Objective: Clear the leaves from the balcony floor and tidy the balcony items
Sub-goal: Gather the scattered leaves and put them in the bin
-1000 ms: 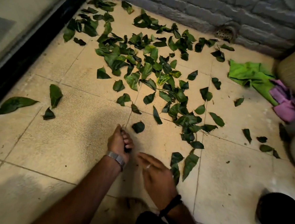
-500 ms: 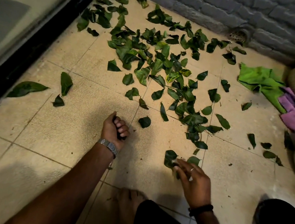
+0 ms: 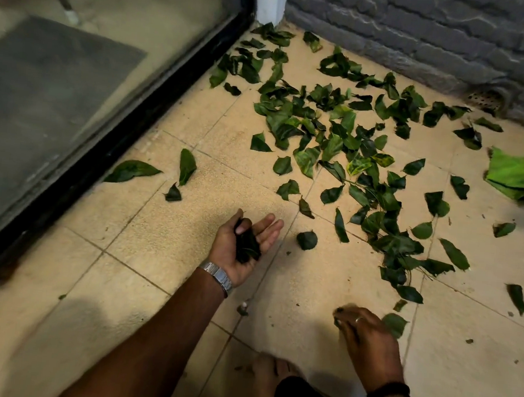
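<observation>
Left hand (image 3: 244, 247) palm up, fingers (image 3: 271, 227) spread, cradling dark crumpled leaves (image 3: 246, 244). Right hand (image 3: 365, 338) low over the floor tiles (image 3: 164, 231), fingertips (image 3: 339, 314) pinching a leaf; grip blurred.

The leaves (image 3: 337, 135) are dark green. A few in the middle have yellow patches (image 3: 359, 165). The floor (image 3: 164, 231) is pale tan with thin lines between the tiles and tiny speckles. The wall (image 3: 423, 38) is grey brick. The door frame (image 3: 108, 142) is black. The mat (image 3: 44, 81) behind the glass is dark grey. The cloth (image 3: 519, 178) is bright green. The watch (image 3: 217, 274) is silver. The wristband (image 3: 388, 393) is black. The ring (image 3: 358, 320) is silver.
</observation>
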A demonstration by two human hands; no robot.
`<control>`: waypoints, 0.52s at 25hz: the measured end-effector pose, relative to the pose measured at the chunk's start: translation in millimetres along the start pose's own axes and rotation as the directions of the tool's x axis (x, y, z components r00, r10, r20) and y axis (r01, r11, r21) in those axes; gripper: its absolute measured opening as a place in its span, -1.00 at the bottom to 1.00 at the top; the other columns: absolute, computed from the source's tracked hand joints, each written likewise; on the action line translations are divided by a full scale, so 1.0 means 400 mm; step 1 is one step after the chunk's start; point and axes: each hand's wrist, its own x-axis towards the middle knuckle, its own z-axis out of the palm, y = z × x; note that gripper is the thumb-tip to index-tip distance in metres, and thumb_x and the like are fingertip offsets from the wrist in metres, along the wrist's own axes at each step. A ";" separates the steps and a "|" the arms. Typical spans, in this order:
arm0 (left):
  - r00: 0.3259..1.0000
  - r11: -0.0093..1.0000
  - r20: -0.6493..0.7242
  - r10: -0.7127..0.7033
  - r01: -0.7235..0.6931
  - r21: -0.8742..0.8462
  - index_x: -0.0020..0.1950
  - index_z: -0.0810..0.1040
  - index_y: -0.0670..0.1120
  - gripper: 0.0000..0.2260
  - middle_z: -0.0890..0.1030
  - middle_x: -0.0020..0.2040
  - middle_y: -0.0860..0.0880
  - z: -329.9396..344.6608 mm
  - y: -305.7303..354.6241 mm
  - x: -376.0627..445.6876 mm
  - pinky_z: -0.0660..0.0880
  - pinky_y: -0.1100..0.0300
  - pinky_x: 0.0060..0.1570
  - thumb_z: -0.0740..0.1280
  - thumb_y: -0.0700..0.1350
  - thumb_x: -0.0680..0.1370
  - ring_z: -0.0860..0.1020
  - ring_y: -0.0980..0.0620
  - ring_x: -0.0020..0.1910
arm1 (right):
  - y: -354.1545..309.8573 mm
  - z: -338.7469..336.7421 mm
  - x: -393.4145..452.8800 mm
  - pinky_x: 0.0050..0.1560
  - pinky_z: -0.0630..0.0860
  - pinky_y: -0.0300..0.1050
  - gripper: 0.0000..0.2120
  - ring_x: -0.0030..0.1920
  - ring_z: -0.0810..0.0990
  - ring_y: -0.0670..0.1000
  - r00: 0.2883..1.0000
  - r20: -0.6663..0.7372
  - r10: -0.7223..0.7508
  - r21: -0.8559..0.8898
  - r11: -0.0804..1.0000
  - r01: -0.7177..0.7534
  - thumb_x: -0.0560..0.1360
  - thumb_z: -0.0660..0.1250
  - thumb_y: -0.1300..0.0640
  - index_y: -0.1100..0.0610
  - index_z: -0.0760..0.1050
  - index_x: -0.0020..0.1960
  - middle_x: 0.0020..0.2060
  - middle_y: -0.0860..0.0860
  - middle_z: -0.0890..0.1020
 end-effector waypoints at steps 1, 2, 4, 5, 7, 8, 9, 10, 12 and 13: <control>1.000 1.000 0.004 0.011 -0.012 0.010 -0.50 0.33 -0.10 -0.45 0.65 0.11 -0.29 -0.005 0.012 -0.009 0.58 -0.03 0.13 0.12 0.06 0.68 0.67 -0.24 0.06 | -0.027 -0.011 0.012 0.14 0.56 -0.11 -0.77 0.03 0.64 -0.04 0.999 -0.028 0.044 0.078 0.996 -0.042 0.48 0.46 0.28 -0.04 0.68 0.00 0.00 -0.07 0.69; 1.000 1.000 -0.001 0.013 -0.013 0.023 -0.50 0.32 -0.10 -0.44 0.61 0.19 -0.32 -0.011 0.021 -0.017 0.52 -0.08 0.24 0.10 0.07 0.68 0.64 -0.26 0.12 | -0.064 -0.024 0.028 0.09 0.60 -0.10 -0.75 -0.03 0.64 -0.11 0.992 -0.066 0.108 0.192 0.977 -0.094 0.47 0.47 0.28 -0.08 0.67 -0.04 -0.06 -0.13 0.68; 1.000 0.999 -0.008 0.024 -0.024 0.033 -0.50 0.32 -0.09 -0.44 0.56 0.28 -0.34 -0.028 0.034 -0.036 0.38 -0.14 0.36 0.08 0.07 0.69 0.58 -0.28 0.21 | -0.178 -0.037 0.077 -0.01 0.62 -0.17 -0.73 -0.12 0.65 -0.16 0.977 -0.121 0.174 0.435 0.894 -0.106 0.44 0.50 0.26 -0.11 0.64 -0.05 -0.13 -0.21 0.68; 0.999 0.999 -0.011 0.037 -0.036 0.033 -0.50 0.31 -0.08 -0.44 0.54 0.30 -0.34 -0.040 0.042 -0.045 0.34 -0.15 0.39 0.07 0.07 0.69 0.55 -0.28 0.25 | -0.248 -0.036 0.105 -0.06 0.61 -0.22 -0.74 -0.14 0.66 -0.15 0.979 -0.151 0.140 0.531 0.846 -0.039 0.43 0.51 0.27 -0.07 0.65 -0.03 -0.14 -0.19 0.69; 0.999 0.999 -0.005 0.044 -0.044 0.028 -0.51 0.30 -0.06 -0.45 0.52 0.33 -0.32 -0.058 0.066 -0.066 0.33 -0.15 0.39 0.07 0.05 0.69 0.49 -0.27 0.33 | -0.376 -0.006 0.156 -0.11 0.62 -0.27 -0.79 -0.13 0.69 -0.13 0.971 -0.237 0.017 0.600 0.789 0.132 0.41 0.53 0.28 0.06 0.67 0.00 -0.13 -0.11 0.70; 0.999 0.999 0.000 0.043 -0.043 0.030 -0.51 0.31 -0.05 -0.45 0.53 0.32 -0.31 -0.058 0.078 -0.080 0.33 -0.15 0.38 0.07 0.05 0.69 0.47 -0.25 0.36 | -0.431 0.017 0.177 -0.11 0.62 -0.25 -0.82 -0.11 0.69 -0.12 0.960 -0.273 -0.054 0.584 0.784 0.210 0.41 0.54 0.28 0.11 0.67 -0.01 -0.11 -0.09 0.70; 0.999 0.999 0.003 0.035 -0.035 0.036 -0.52 0.36 -0.04 -0.44 0.57 0.29 -0.28 -0.060 0.088 -0.091 0.31 -0.13 0.39 0.06 0.06 0.69 0.47 -0.24 0.37 | -0.477 0.054 0.194 -0.11 0.63 -0.20 -0.85 -0.09 0.68 -0.13 0.951 -0.285 -0.117 0.547 0.795 0.262 0.43 0.53 0.26 0.12 0.67 -0.02 -0.09 -0.07 0.70; 1.000 0.999 0.007 0.014 -0.014 0.049 -0.52 0.45 -0.05 -0.41 0.62 0.23 -0.25 -0.057 0.093 -0.104 0.29 -0.10 0.42 0.04 0.08 0.68 0.49 -0.20 0.34 | -0.516 0.086 0.207 -0.09 0.64 -0.14 -0.88 -0.07 0.67 -0.11 0.946 -0.281 -0.162 0.493 0.822 0.287 0.45 0.52 0.24 0.11 0.67 -0.03 -0.07 -0.05 0.69; 1.000 1.000 -0.020 -0.018 0.018 0.022 -0.42 0.65 -0.15 -0.34 0.70 0.05 -0.20 -0.050 0.095 -0.118 0.35 -0.01 0.37 0.02 0.14 0.67 0.62 -0.13 0.14 | -0.572 0.143 0.208 0.03 0.60 -0.04 -0.89 0.00 0.65 0.00 0.936 -0.267 -0.229 0.369 0.873 0.318 0.50 0.42 0.19 0.17 0.68 0.00 -0.02 0.05 0.70; 0.999 0.999 -0.044 0.002 -0.004 -0.037 -0.39 0.67 -0.16 -0.35 0.71 -0.05 -0.18 -0.052 0.097 -0.117 0.42 0.01 0.28 0.04 0.14 0.68 0.68 -0.11 -0.01 | -0.591 0.165 0.207 0.10 0.54 -0.08 -0.83 0.04 0.63 0.05 0.903 -0.302 -0.305 0.287 0.874 0.391 0.50 0.36 0.18 0.22 0.68 -0.01 -0.02 0.09 0.70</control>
